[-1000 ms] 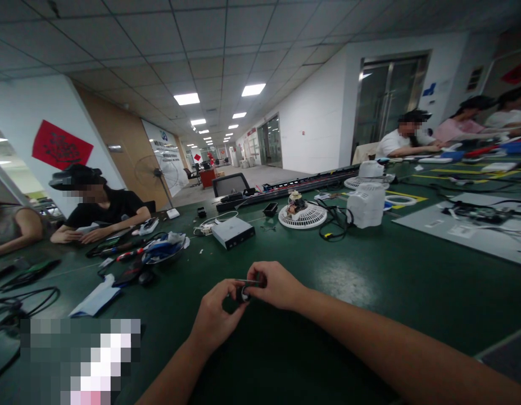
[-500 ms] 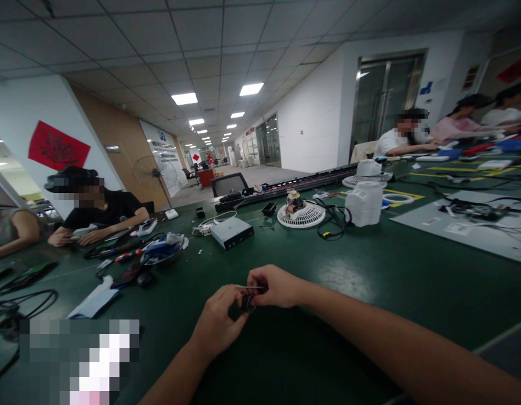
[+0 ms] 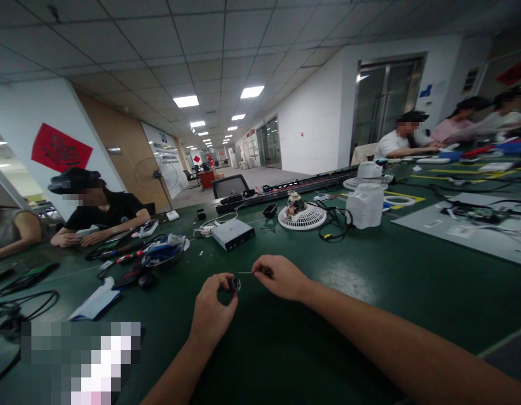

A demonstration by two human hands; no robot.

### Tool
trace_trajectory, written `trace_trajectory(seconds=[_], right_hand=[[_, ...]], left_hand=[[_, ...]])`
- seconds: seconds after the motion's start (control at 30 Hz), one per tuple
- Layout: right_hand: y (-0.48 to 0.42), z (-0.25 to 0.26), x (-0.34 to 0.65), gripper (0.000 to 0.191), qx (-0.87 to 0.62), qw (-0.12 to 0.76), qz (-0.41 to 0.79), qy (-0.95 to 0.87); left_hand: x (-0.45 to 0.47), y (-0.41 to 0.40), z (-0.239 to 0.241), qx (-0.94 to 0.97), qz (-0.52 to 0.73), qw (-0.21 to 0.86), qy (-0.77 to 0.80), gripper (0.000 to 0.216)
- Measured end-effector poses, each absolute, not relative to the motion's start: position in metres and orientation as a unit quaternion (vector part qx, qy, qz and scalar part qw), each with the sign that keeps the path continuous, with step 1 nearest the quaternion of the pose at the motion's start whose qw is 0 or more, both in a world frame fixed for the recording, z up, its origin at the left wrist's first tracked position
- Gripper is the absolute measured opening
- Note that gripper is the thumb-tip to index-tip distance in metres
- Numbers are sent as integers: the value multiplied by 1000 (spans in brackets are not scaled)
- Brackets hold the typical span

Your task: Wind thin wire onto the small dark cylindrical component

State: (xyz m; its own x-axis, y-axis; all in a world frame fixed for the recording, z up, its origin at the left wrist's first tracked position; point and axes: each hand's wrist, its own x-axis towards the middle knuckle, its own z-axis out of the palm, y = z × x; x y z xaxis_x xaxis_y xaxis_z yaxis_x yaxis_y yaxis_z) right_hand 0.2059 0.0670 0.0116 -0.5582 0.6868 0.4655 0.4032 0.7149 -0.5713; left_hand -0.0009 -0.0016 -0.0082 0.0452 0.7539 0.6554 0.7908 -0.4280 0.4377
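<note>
Between the thumb and fingers of my left hand is a small dark round part, its ring-shaped open end facing right. My right hand is closed on a thin metal tool. Its slim shaft points left, and the end inside the palm is hidden, so its exact kind does not show. The shaft lies just above and to the right of the round part, apart from it. Both hands are above the green table.
Beyond my hands stand a grey disc drive, a white fan grille with a motor and a white plastic housing. Tools and cables lie at left. A circuit board on a grey panel is at right. Other people sit around the table.
My hands have moved apart. The round part has come away to the left and turned its open end to the right; the right hand with the thin tool has shifted up and right.
</note>
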Motion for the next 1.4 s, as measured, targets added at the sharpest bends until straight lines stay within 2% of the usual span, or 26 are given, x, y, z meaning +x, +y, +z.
trace_trajectory(seconds=[0.27,0.4,0.53,0.8,0.9,1.03,1.13,1.27,1.4], right_hand=[[65,17,211,18,-260,279,90,-920],[62,20,212,18,-269,257,38,-928],[63,19,211,18,-265,253,64,-928],[62,17,209,18,-320,208,81,-921],[61,15,207,19,-409,184,79,-890],[62,8,200,31,-514,175,115,-832],[62,5,195,37,-496,164,150,-839],[63,1,194,22,-450,156,148,-867],[67,2,200,26,-447,204,204,-847]], left_hand=[[-2,-3,-10,-740,-416,-31,-528,17],[-3,-2,-12,-740,-405,-33,-536,26],[-3,-1,-14,-752,-381,-46,-536,37],[-1,0,-17,-755,-356,-39,-550,36],[-2,1,-16,-741,-345,-35,-574,35],[-4,2,-14,-716,-304,-44,-627,29],[-5,3,-14,-699,-296,-57,-648,35],[-7,4,-16,-705,-305,-41,-639,37],[-9,4,-19,-732,-333,-39,-593,36]])
